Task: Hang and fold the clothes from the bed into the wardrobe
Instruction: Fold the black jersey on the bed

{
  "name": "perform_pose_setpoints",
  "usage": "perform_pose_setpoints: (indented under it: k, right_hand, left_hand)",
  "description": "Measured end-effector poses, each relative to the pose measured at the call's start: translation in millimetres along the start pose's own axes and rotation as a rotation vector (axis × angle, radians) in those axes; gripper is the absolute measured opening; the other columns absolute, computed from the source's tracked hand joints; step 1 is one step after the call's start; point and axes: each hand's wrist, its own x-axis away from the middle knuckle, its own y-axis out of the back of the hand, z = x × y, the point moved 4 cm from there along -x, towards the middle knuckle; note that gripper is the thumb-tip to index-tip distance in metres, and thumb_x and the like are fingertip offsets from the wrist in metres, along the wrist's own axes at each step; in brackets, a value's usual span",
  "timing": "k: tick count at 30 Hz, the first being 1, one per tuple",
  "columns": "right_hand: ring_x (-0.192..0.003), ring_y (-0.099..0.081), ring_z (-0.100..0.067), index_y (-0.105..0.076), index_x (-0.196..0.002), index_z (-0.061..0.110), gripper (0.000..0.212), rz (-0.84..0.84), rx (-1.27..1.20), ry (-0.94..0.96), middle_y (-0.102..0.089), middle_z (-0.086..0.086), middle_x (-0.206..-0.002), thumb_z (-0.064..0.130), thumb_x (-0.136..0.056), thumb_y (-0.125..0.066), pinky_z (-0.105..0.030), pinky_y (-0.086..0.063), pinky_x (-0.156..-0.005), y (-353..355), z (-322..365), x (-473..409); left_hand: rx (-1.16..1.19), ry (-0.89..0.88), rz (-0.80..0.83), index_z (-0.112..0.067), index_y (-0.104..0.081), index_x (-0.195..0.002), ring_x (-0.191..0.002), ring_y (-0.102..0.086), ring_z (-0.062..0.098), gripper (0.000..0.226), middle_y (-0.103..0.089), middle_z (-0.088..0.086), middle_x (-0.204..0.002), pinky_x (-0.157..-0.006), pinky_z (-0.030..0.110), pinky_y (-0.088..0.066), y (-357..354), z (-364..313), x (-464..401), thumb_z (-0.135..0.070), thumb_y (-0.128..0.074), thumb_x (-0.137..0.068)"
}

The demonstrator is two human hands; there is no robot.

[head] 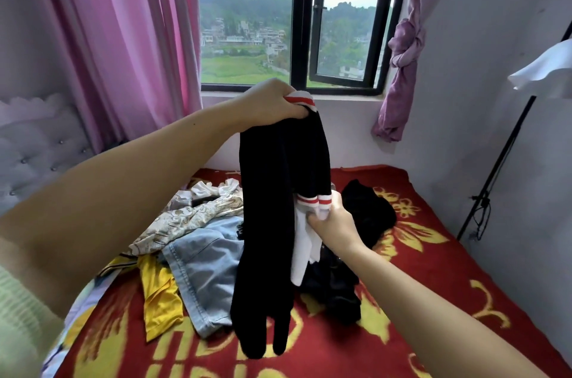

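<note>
Black garment (272, 222) hangs limp above bed (418, 269), soft, light, floppy. Left hand (272, 105) fingers clamped on striped collar (301, 99); right hand (334, 219) pinches striped cuffs (312, 202). Best hold: collar, shoulders, for hanging.

1. Black garment (266, 222) with red-and-white striped trim hangs upright above the bed (418, 300), its top bunched and its lower ends dangling just over the blanket.
2. Light-blue denim piece (204, 266) lies crumpled on the bed, left of the black garment.
3. Yellow top (159, 294) lies beside the denim.
4. Cream patterned cloth (192, 216) lies behind the denim.
5. Dark clothes pile (368, 210) lies on the bed, to its right.
</note>
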Motion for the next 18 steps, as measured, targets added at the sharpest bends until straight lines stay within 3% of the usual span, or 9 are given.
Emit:
perform_pose_setpoints:
  k: [4,8,11,14,17,18]
  right_hand:
    - [-0.071,-0.061,-0.005,-0.036,-0.12,0.027,0.043,-0.016,0.051,-0.043,-0.062,0.003,-0.085,0.024,-0.086,-0.061,-0.009,-0.039,-0.045,-9.5,-15.5,-0.9]
    - [-0.058,-0.054,-0.009,-0.051,-0.088,0.009,0.004,-0.016,0.113,-0.059,-0.057,-0.002,-0.071,0.012,-0.09,-0.052,-0.009,-0.036,-0.041,-5.4,-19.0,-5.0]
    - [-0.053,-0.046,-0.011,-0.043,-0.066,0.011,0.026,-0.061,0.22,-0.014,-0.049,-0.001,-0.06,0.002,-0.09,-0.043,-0.013,-0.032,-0.04,20.5,-18.9,-6.4]
    - [-0.058,-0.044,-0.018,-0.041,-0.063,0.008,0.025,-0.09,0.416,0.003,-0.05,-0.005,-0.062,0.002,-0.087,-0.043,-0.03,-0.028,-0.05,65.5,-26.5,-7.2]
    - [-0.069,-0.051,-0.031,-0.046,-0.067,0.005,0.017,-0.128,0.613,-0.063,-0.058,-0.013,-0.07,0.004,-0.083,-0.047,-0.037,-0.031,-0.055,116.7,-47.1,-6.2]
    - [-0.072,-0.053,-0.034,-0.048,-0.068,0.005,0.015,-0.129,0.672,-0.08,-0.06,-0.013,-0.072,0.005,-0.083,-0.047,-0.038,-0.035,-0.057,129.4,-54.0,-4.9]
  left_hand:
    - [0.17,0.07,0.039,-0.014,-0.067,-0.076,-0.045,-0.061,0.005,0.023,-0.064,-0.009,-0.054,-0.042,0.013,-0.044,7.6,0.7,5.9,-0.036,-0.069,-0.084]
    - [0.226,0.114,0.05,-0.015,-0.067,-0.078,-0.048,-0.064,0.007,0.028,-0.066,-0.009,-0.055,-0.043,0.015,-0.046,2.9,9.2,1.4,-0.042,-0.072,-0.08]
    - [0.145,0.142,0.037,-0.013,-0.068,-0.084,-0.048,-0.064,0.006,0.033,-0.067,-0.01,-0.056,-0.043,0.016,-0.047,0.7,26.9,-3.0,-0.045,-0.071,-0.08]
    - [0.173,0.165,0.122,-0.01,-0.07,-0.089,-0.05,-0.064,0.008,0.039,-0.069,-0.006,-0.061,-0.046,0.018,-0.049,0.2,58.0,1.3,-0.047,-0.073,-0.077]
    - [0.246,0.154,0.285,-0.023,-0.075,-0.093,-0.069,-0.07,0.015,0.044,-0.074,0.002,-0.081,-0.061,0.026,-0.057,-14.2,85.3,6.8,-0.06,-0.074,-0.069]
    - [0.264,0.147,0.333,-0.026,-0.075,-0.093,-0.07,-0.07,0.014,0.043,-0.074,0.0,-0.082,-0.06,0.025,-0.056,-23.5,89.0,6.5,-0.062,-0.072,-0.069]
